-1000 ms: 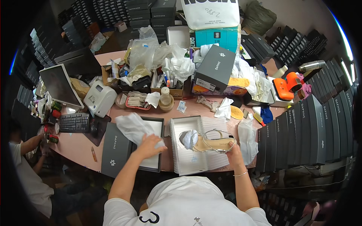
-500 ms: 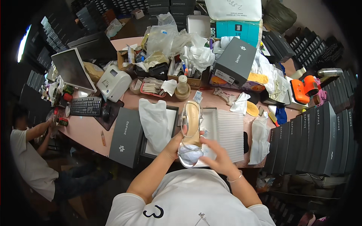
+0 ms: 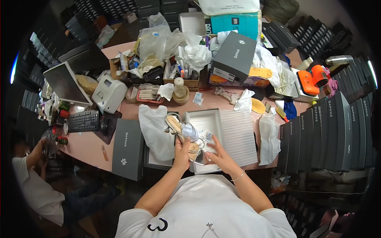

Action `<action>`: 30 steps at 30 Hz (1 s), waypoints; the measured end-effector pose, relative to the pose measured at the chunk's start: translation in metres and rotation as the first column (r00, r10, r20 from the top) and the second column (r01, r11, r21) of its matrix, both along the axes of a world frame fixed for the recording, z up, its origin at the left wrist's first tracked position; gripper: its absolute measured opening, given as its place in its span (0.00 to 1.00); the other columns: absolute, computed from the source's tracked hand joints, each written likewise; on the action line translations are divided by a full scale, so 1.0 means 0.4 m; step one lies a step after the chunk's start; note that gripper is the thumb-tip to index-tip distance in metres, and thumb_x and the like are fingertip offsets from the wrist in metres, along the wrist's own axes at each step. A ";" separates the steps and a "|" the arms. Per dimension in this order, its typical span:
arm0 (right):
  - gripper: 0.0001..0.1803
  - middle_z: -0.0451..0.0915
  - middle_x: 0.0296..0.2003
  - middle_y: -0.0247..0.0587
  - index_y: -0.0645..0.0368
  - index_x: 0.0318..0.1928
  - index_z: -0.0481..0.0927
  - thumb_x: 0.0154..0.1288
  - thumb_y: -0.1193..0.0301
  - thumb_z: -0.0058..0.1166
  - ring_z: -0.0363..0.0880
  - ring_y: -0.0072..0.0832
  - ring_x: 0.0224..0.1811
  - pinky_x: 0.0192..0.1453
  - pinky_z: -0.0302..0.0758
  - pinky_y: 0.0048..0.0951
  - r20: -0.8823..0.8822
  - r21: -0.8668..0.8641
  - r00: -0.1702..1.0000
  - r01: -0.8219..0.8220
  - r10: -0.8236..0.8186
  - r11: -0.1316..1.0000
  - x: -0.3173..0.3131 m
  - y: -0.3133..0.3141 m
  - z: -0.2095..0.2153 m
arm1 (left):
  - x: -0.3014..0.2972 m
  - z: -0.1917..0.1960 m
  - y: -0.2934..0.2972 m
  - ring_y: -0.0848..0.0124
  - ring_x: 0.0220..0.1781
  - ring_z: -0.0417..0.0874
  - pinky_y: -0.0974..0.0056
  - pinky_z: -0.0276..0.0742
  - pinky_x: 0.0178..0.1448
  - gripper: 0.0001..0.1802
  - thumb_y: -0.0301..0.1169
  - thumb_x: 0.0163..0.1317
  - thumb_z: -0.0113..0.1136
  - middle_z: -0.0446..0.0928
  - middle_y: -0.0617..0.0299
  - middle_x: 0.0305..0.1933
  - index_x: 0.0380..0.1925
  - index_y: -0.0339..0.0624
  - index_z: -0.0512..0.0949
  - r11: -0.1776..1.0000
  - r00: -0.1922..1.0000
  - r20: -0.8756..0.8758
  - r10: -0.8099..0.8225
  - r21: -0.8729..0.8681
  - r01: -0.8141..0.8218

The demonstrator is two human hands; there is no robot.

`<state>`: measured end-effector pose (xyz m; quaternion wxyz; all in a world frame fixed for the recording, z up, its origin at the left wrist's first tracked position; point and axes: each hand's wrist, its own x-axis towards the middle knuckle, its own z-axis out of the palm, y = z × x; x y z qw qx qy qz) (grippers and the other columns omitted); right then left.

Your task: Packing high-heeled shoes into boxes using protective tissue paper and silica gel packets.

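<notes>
Swung aslant since the earlier frame, strappy sandals [image 3: 173,123] are sitting in my closed left hand [image 3: 182,156], just left of my half-open right hand's [image 3: 222,159] fingers; slackening grip could be dropping one

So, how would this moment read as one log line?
left hand: holding strappy silver tan-insoled footwear; right hand: beside it, spread, contact unclear; nearby: open grey-rimmed cardboard shoebox, white wrapping sheet
</notes>
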<state>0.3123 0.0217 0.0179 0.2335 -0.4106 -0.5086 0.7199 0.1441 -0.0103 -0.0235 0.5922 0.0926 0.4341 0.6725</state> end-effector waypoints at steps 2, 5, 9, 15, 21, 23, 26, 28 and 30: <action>0.42 0.66 0.58 0.46 0.55 0.74 0.40 0.68 0.69 0.52 0.74 0.28 0.53 0.52 0.80 0.37 -0.212 -0.448 0.972 -0.003 -0.102 0.894 0.000 -0.024 0.000 | 0.014 -0.010 0.012 0.70 0.48 0.80 0.63 0.82 0.48 0.18 0.30 0.70 0.50 0.73 0.59 0.52 0.58 0.46 0.63 1.000 0.999 -0.047 0.017 0.001 -0.017; 0.29 0.76 0.43 0.35 0.57 0.68 0.58 0.70 0.69 0.49 0.76 0.20 0.37 0.38 0.78 0.26 -0.207 -0.546 0.951 0.083 -0.230 0.834 0.007 -0.050 -0.060 | 0.035 0.014 -0.003 0.69 0.58 0.72 0.64 0.70 0.60 0.25 0.29 0.68 0.52 0.70 0.58 0.57 0.63 0.39 0.59 0.990 0.979 -0.155 -0.135 0.008 0.138; 0.19 0.76 0.33 0.28 0.57 0.60 0.71 0.71 0.70 0.49 0.67 0.14 0.25 0.25 0.63 0.18 -0.318 -0.672 0.917 -0.038 -0.242 0.740 0.078 -0.044 -0.070 | -0.074 0.007 -0.039 0.68 0.56 0.75 0.63 0.70 0.60 0.19 0.26 0.62 0.52 0.74 0.55 0.53 0.53 0.33 0.72 0.976 0.952 -0.216 -0.216 -0.058 0.208; 0.22 0.75 0.31 0.27 0.61 0.64 0.68 0.71 0.72 0.48 0.66 0.12 0.25 0.25 0.64 0.17 -0.232 -0.602 0.969 -0.075 -0.084 0.795 0.126 -0.006 -0.046 | -0.254 -0.006 0.040 0.66 0.48 0.80 0.60 0.77 0.52 0.14 0.36 0.67 0.51 0.78 0.54 0.44 0.45 0.36 0.74 0.942 0.919 -0.243 -0.312 -0.209 0.264; 0.22 0.78 0.32 0.33 0.63 0.61 0.72 0.68 0.71 0.50 0.72 0.16 0.31 0.36 0.71 0.16 -0.201 -0.357 0.893 -0.450 0.404 0.818 0.165 0.051 -0.060 | -0.112 0.084 0.148 0.66 0.57 0.74 0.63 0.72 0.59 0.31 0.46 0.70 0.50 0.72 0.55 0.58 0.65 0.38 0.61 0.236 0.246 0.002 -0.969 -0.270 0.933; 0.20 0.78 0.28 0.34 0.64 0.57 0.76 0.67 0.69 0.53 0.73 0.16 0.30 0.39 0.72 0.15 -0.102 -0.207 0.861 -0.508 0.498 0.836 0.169 0.060 -0.031 | -0.008 0.061 0.098 0.71 0.54 0.74 0.70 0.71 0.58 0.30 0.45 0.69 0.51 0.72 0.57 0.59 0.65 0.39 0.62 0.062 0.066 0.010 -0.998 -0.244 0.968; 0.17 0.79 0.28 0.35 0.65 0.53 0.79 0.65 0.71 0.54 0.75 0.17 0.29 0.37 0.74 0.18 -0.035 0.120 0.852 -0.515 0.522 0.849 0.184 0.076 0.047 | 0.040 0.091 0.042 0.73 0.60 0.72 0.68 0.69 0.62 0.29 0.36 0.69 0.52 0.70 0.57 0.62 0.67 0.38 0.61 0.003 -0.021 -0.084 -0.996 -0.280 0.960; 0.13 0.80 0.26 0.38 0.68 0.46 0.80 0.64 0.72 0.53 0.76 0.21 0.24 0.31 0.75 0.23 0.208 0.064 0.971 -0.133 0.117 0.989 0.252 0.108 0.097 | 0.027 0.137 0.010 0.74 0.52 0.77 0.71 0.72 0.57 0.29 0.30 0.66 0.55 0.75 0.57 0.55 0.66 0.38 0.62 0.283 0.301 0.058 -0.952 -0.213 0.935; 0.11 0.80 0.26 0.42 0.67 0.41 0.80 0.61 0.73 0.54 0.80 0.32 0.26 0.33 0.78 0.29 0.311 0.338 0.860 0.297 -0.404 0.893 0.359 0.143 0.011 | 0.015 0.155 -0.009 0.74 0.48 0.80 0.72 0.74 0.54 0.31 0.27 0.64 0.56 0.78 0.57 0.52 0.67 0.40 0.61 0.400 0.433 0.097 -0.896 -0.244 0.883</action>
